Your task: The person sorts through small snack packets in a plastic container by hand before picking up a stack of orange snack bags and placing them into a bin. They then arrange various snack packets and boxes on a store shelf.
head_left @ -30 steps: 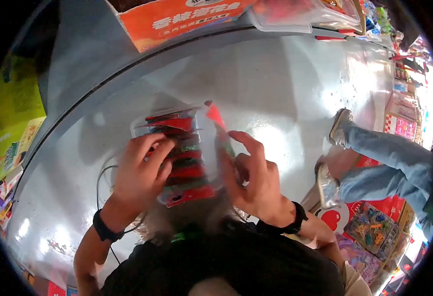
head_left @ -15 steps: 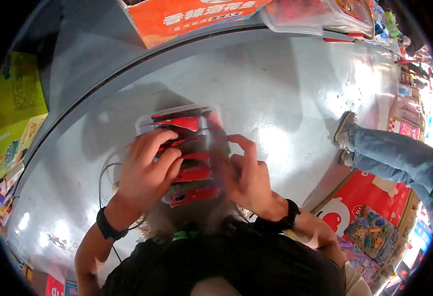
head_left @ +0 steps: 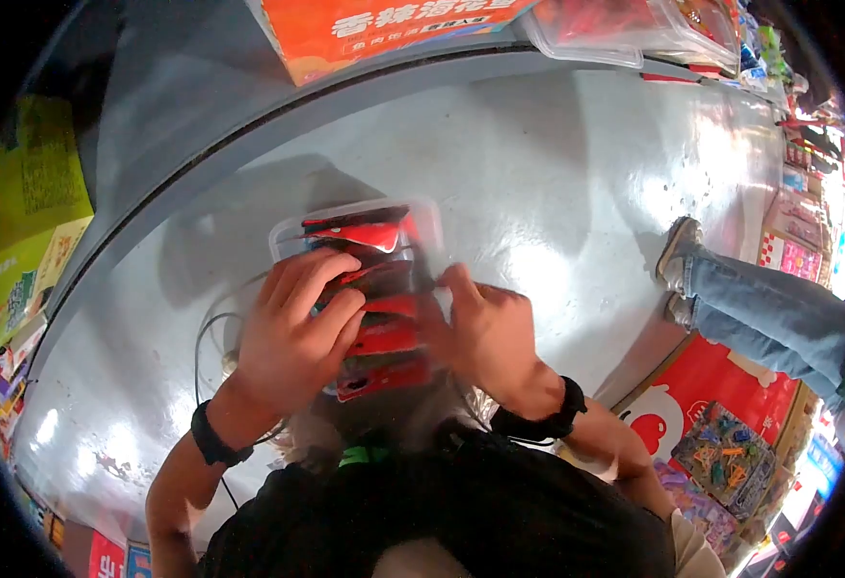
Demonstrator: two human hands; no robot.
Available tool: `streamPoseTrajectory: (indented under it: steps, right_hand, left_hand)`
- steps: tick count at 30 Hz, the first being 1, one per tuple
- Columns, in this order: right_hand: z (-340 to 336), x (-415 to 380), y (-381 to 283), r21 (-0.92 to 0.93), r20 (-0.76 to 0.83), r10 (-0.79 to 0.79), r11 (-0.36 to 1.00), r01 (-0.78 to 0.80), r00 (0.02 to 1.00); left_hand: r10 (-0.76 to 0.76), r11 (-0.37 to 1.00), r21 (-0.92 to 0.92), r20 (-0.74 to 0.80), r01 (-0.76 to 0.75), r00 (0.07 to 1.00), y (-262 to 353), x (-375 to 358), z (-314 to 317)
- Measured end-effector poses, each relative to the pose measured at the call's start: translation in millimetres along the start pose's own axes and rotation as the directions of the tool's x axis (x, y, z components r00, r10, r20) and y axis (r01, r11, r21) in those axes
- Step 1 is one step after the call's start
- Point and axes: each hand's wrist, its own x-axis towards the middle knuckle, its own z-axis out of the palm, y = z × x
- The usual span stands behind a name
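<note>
A clear plastic container (head_left: 422, 214) holds a row of several red and black packets (head_left: 384, 339) in front of my body. My left hand (head_left: 302, 313) lies over the container's left side, its fingers curled onto the packets; whether it grips one is hidden. On the right side, my right hand (head_left: 490, 332) is closed, with thumb and forefinger pressed together by the container's edge. What it pinches, if anything, is too blurred to make out.
An orange box (head_left: 384, 34) and a clear tub (head_left: 591, 29) stand at the top. Yellow-green cartons (head_left: 32, 231) are at the left. At the right a person's legs (head_left: 760, 299) stand near a red box (head_left: 731, 385). A black cable (head_left: 199, 356) curves at my left.
My right hand has drawn its fingers together, where the forefinger was raised and bent before. My left hand stays over the packets. The whole view has shifted slightly.
</note>
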Motion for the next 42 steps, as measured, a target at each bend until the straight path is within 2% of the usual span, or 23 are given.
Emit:
streamPoseTrajectory:
  steps: [4,6,10,12,13,15,19,21,25,26,27,28,29,30,32,34,36,37,38,39,40,42]
  right_hand:
    - [-4,3,1,-0.007,-0.004,-0.054,0.998,0.054,0.999]
    - [4,6,4,-0.001,0.097,-0.011,1.000,0.011,0.995]
    - [5,12,4,-0.026,0.153,0.039,0.999,-0.035,0.987]
    - [-5,16,-3,-0.079,0.325,0.097,0.994,-0.075,0.941]
    - [-5,16,-3,-0.079,0.325,0.096,0.994,-0.075,0.941]
    - [-3,14,-3,-0.035,0.057,0.015,0.999,-0.013,0.998]
    - [5,12,6,-0.019,0.078,0.038,0.999,-0.037,0.996]
    - [15,8,12,-0.046,0.091,-0.032,0.998,0.037,0.995]
    - [-9,7,5,0.029,0.137,0.018,0.999,-0.022,0.990]
    - [-22,8,2,0.184,0.131,-0.054,0.982,0.030,0.990]
    - [-33,8,0,0.335,0.115,-0.125,0.939,0.080,0.986]
    - [-40,7,-2,0.335,0.115,-0.125,0.939,0.080,0.985]
    - [-46,6,-4,0.428,0.089,-0.214,0.890,0.157,0.973]
    - [-52,6,-5,0.515,0.054,-0.299,0.826,0.230,0.953]
    - [-63,3,-5,0.533,0.032,-0.322,0.806,0.256,0.946]
    - [-74,0,-5,0.435,-0.042,-0.370,0.830,0.350,0.928]
    - [-79,5,-9,0.470,-0.045,-0.403,0.799,0.376,0.914]
    - [-84,4,-8,0.439,0.028,-0.420,0.820,0.367,0.907]
    - [-88,3,-6,0.406,0.102,-0.433,0.840,0.360,0.896]
    - [-93,5,-3,0.388,0.027,-0.446,0.829,0.402,0.894]
    - [-91,4,3,0.367,-0.126,-0.415,0.824,0.431,0.901]
    - [-106,1,12,0.242,-0.120,-0.295,0.918,0.316,0.948]
  left_hand:
    - [-0.005,1.000,-0.015,-0.003,0.005,1.000,0,-2,2]
    - [-0.003,1.000,-0.014,-0.009,0.002,1.000,0,-2,3]
    - [0.005,1.000,0.011,0.009,-0.005,1.000,2,1,-2]
    - [0.006,1.000,0.016,0.009,-0.006,1.000,2,0,-2]
    - [0.004,1.000,0.022,0.010,-0.004,1.000,2,-1,-2]
    - [-0.002,1.000,0.008,0.005,0.002,1.000,2,-1,-2]
    - [0.006,0.999,-0.042,-0.005,-0.006,1.000,2,-2,-3]
    - [0.023,0.998,-0.055,-0.019,-0.024,1.000,5,-3,-7]
    - [0.024,0.992,-0.125,-0.010,-0.025,1.000,19,-6,-30]
    - [0.023,0.992,-0.125,-0.009,-0.024,1.000,22,-5,-37]
    - [0.020,0.969,-0.246,-0.061,-0.034,0.998,24,-4,-44]
    - [0.009,0.930,-0.363,-0.112,-0.050,0.994,25,-2,-51]
    - [0.092,0.904,-0.409,-0.095,-0.123,0.991,22,3,-59]
    - [0.092,0.904,-0.409,-0.096,-0.124,0.991,23,5,-62]
    - [0.118,0.839,-0.515,-0.146,-0.177,0.982,25,9,-66]
    - [0.141,0.852,-0.497,-0.089,-0.167,0.986,25,19,-71]
    - [0.168,0.799,-0.583,-0.014,-0.145,0.986,25,22,-70]
    - [0.170,0.799,-0.584,-0.013,-0.145,0.985,25,24,-64]
    - [0.026,0.808,-0.584,-0.103,-0.081,0.994,25,24,-51]
    - [-0.119,0.808,-0.589,-0.190,-0.016,0.975,25,24,-41]
    - [-0.119,0.807,-0.591,-0.189,-0.016,0.975,25,23,-34]
    - [-0.486,0.662,-0.700,-0.130,0.267,0.864,24,21,-24]
